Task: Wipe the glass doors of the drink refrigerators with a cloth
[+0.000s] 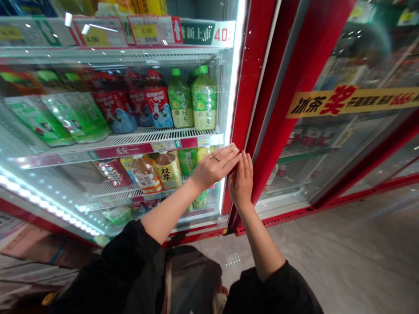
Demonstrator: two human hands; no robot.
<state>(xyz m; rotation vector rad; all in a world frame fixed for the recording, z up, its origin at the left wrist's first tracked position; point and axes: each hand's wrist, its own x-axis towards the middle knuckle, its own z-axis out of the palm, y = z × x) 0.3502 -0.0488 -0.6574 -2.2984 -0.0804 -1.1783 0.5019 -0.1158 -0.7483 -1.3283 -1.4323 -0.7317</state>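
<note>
Tall plastic btls w/ green caps (pixel 85 114) are standing L on white slatted shelf (pixel 131 135); red-capped plastic btls (pixel 159 104) are filling ctr; green plastic tea btls (pixel 204 98) are sitting R. Shiny grey floor (pixel 343 244) is reflecting lights.

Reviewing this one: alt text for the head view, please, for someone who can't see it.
A person's left hand and right hand come together at the red frame of a lit fridge. Drink bottles stand on its shelves.
</note>
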